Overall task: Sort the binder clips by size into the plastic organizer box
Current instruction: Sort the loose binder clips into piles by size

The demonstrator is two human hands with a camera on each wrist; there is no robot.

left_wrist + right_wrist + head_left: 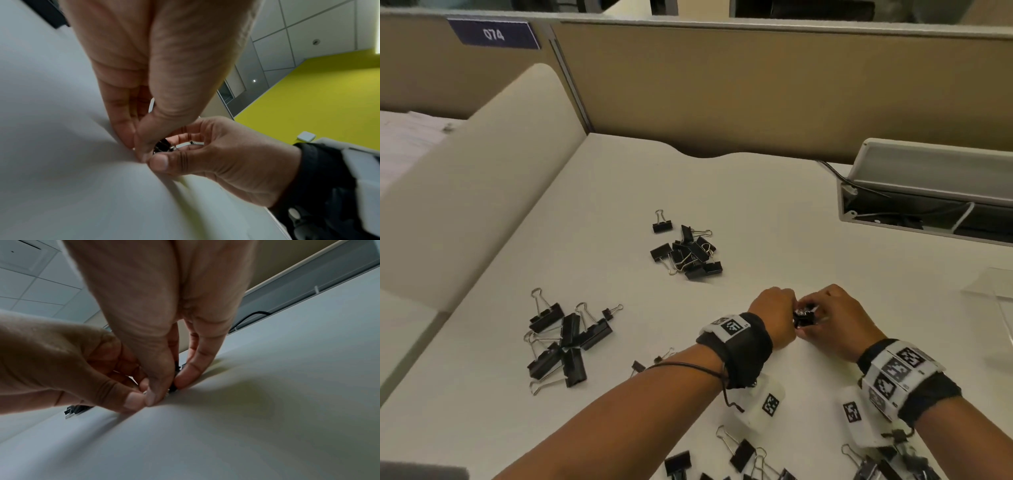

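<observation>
Both hands meet low over the white desk (pixel 722 192) and pinch a little clump of small black binder clips (pixel 803 316). My left hand (pixel 789 318) comes in from the left and my right hand (pixel 815 317) from the right. The left wrist view has the left hand (pixel 136 149) pinching beside the clump of clips (pixel 162 147), with the right thumb (pixel 160 162) against it. Seen from the right wrist, the right hand (pixel 167 389) pinches the clump of clips (pixel 174 386). How many clips are in the clump is hidden. A corner of the clear plastic organizer box (pixel 993 294) shows at the right edge.
A pile of medium clips (pixel 688 253) lies beyond the hands. Large clips (pixel 565 339) are heaped at the left, with a small clip (pixel 609 312) beside them. More clips (pixel 746 455) lie under my forearms. An open cable tray (pixel 928 205) sits at the back right.
</observation>
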